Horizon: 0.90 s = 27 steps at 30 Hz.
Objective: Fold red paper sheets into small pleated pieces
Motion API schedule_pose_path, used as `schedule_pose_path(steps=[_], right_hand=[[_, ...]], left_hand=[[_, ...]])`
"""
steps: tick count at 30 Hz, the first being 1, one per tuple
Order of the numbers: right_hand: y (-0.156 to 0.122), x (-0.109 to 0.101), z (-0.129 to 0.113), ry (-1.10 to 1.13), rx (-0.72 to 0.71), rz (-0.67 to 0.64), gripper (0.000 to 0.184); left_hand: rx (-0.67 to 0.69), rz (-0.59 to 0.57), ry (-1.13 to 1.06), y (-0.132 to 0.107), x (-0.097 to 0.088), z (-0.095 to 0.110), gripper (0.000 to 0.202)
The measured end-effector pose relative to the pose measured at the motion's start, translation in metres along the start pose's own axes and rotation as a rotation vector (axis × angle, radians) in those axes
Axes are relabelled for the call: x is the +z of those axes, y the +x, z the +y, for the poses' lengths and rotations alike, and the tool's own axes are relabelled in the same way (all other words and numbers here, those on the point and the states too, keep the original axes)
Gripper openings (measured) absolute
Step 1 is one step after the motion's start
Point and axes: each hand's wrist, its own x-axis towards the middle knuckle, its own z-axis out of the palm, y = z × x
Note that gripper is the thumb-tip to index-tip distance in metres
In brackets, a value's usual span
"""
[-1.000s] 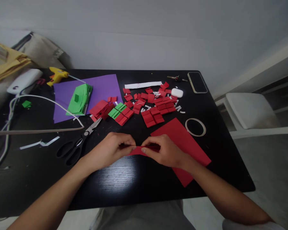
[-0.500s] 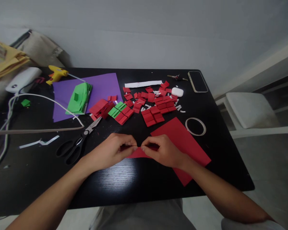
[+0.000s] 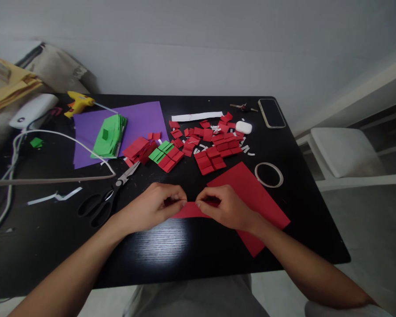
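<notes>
A strip of red paper (image 3: 192, 210) lies across the front middle of the black table, its two ends hidden under my hands. My left hand (image 3: 163, 203) pinches its upper edge between thumb and fingers. A short way to the right, my right hand (image 3: 222, 206) pinches the same edge, with a bare stretch of paper between the two. Beneath my right hand and wrist is a larger red sheet (image 3: 251, 198), set at an angle. Folded red paper pieces (image 3: 210, 160) and a green-and-red folded piece (image 3: 166, 156) lie beyond my hands.
Black-handled scissors (image 3: 110, 193) lie left of my left hand. Farther back are a purple sheet (image 3: 141, 116), green paper stack (image 3: 108, 136), yellow glue gun (image 3: 79, 103) and white cable (image 3: 69, 180). To the right are a tape ring (image 3: 269, 175), white case (image 3: 243, 127) and phone (image 3: 272, 113).
My hands have slid slightly apart along the strip's upper edge, so more of the red paper shows between them. The other things on the table lie as before.
</notes>
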Motion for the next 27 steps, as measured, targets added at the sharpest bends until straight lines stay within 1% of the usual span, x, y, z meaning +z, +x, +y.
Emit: schedule_pose_path(steps=[3,11,20,27], right_hand=[[0.000,-0.002,0.000,0.021,0.007,0.018,0.011],[-0.001,0.001,0.000,0.026,0.000,0.013,0.011],[0.003,-0.012,0.003,0.098,0.100,0.033,0.012],[0.002,-0.009,0.004,0.111,0.077,0.023,0.009]], left_hand=[[-0.009,0.013,-0.001,-0.001,-0.002,0.000,0.015],[0.009,0.023,0.005,0.001,0.005,0.003,0.021],[-0.020,0.034,0.026,0.000,-0.005,0.000,0.024],[-0.021,0.039,0.000,0.001,0.003,0.002,0.020]])
